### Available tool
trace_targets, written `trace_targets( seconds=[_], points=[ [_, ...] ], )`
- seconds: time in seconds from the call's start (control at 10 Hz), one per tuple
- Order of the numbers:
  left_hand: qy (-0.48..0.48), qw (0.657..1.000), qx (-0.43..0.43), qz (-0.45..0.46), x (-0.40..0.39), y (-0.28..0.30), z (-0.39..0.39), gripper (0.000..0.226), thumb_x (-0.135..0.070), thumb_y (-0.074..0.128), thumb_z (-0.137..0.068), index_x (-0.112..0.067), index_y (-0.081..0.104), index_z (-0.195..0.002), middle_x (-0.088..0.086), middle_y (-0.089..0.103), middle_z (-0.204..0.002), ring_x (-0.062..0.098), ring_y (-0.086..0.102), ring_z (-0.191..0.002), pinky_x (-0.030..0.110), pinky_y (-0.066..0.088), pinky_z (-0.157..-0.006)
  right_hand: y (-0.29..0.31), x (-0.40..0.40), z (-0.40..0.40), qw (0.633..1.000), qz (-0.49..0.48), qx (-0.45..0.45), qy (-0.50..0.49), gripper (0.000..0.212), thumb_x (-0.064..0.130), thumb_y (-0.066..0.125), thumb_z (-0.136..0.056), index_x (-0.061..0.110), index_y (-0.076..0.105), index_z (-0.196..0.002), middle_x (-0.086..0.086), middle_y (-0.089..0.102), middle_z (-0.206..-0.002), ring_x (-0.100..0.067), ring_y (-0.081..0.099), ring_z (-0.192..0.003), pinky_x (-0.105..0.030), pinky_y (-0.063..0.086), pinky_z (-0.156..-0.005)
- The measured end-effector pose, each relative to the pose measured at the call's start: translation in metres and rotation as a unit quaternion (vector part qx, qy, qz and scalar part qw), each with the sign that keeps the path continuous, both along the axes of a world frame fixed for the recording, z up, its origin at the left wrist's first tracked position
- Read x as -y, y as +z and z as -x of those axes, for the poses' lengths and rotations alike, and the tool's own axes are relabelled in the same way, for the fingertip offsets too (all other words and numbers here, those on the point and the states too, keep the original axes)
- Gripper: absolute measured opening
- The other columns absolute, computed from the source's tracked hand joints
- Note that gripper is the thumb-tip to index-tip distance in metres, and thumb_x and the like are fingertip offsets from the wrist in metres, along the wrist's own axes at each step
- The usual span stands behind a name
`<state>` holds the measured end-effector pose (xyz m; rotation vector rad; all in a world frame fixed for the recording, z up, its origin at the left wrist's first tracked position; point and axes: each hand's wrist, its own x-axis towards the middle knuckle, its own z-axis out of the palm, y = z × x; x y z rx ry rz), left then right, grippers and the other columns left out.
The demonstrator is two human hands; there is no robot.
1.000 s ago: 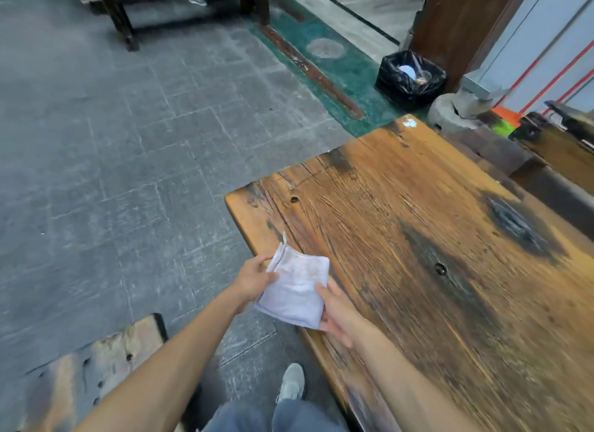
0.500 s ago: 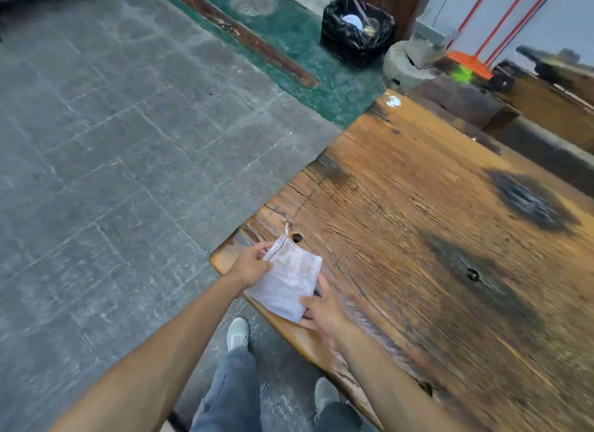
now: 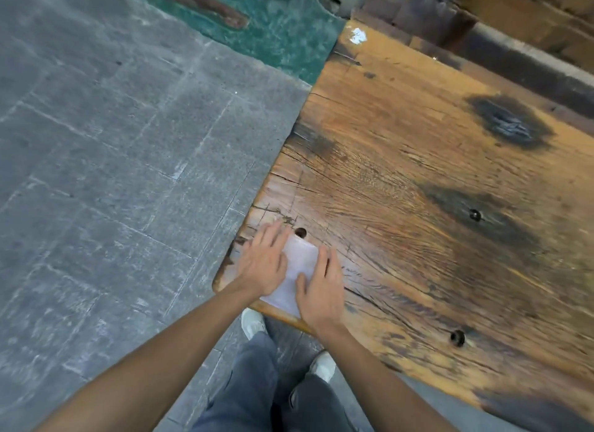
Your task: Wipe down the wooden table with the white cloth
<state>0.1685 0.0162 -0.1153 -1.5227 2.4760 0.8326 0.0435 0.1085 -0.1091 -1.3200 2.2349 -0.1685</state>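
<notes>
A folded white cloth (image 3: 297, 271) lies flat on the near left corner of the worn wooden table (image 3: 418, 161). My left hand (image 3: 265, 261) presses on the cloth's left half with fingers spread. Flat on the cloth's right edge rests my right hand (image 3: 319, 290), partly on the wood. Both palms cover much of the cloth. A small round hole (image 3: 300, 232) in the tabletop sits just beyond the cloth.
Dark burn-like stains (image 3: 508, 123) and other small holes (image 3: 475, 215) mark the tabletop. A white scrap (image 3: 357, 35) lies at the far corner. Grey stone floor (image 3: 112, 174) spreads to the left, a green mat (image 3: 283, 36) beyond. My legs and white shoes (image 3: 254, 322) stand at the table's edge.
The cloth went from being held up between both hands to lying flat on the table corner, with both palms pressed on it. The view tilted down and closer.
</notes>
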Motion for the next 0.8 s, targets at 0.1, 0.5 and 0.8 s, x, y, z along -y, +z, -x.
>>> trace_targets(
  seconds=[0.1,0.5,0.8],
  points=[
    [-0.117,0.992,0.046,0.000,-0.008,-0.021,-0.006,0.062,-0.039,0.024,-0.106,-0.027,-0.001,-0.161,-0.007,-0.017,-0.168,0.023,-0.011,-0.157,0.044,0.006,-0.126,-0.018,-0.008,0.007,0.994,-0.050,-0.050,0.079,0.073,0.055,0.022,-0.105,0.019,-0.009,-0.161,0.000,-0.017,-0.168,-0.020,-0.009,-0.158,-0.039,0.006,-0.127],
    [-0.139,0.981,0.112,0.076,-0.011,-0.009,-0.005,0.075,-0.052,-0.012,-0.090,-0.027,-0.004,-0.160,-0.005,-0.013,-0.167,0.023,-0.008,-0.157,0.053,-0.005,-0.124,-0.017,-0.018,0.040,0.993,-0.109,0.002,0.036,0.081,0.068,0.019,-0.100,0.026,-0.020,-0.158,0.003,-0.022,-0.168,-0.020,-0.017,-0.156,-0.045,-0.004,-0.127],
    [-0.051,0.985,0.035,0.162,-0.007,0.080,0.067,0.065,-0.061,0.005,-0.096,-0.043,-0.013,-0.156,-0.008,-0.020,-0.167,0.022,-0.014,-0.156,0.048,0.002,-0.126,0.088,-0.033,0.168,0.995,0.054,-0.054,-0.060,0.074,0.065,0.015,-0.102,0.027,-0.009,-0.162,0.003,-0.011,-0.171,-0.018,-0.008,-0.158,-0.045,0.005,-0.127]
  ],
)
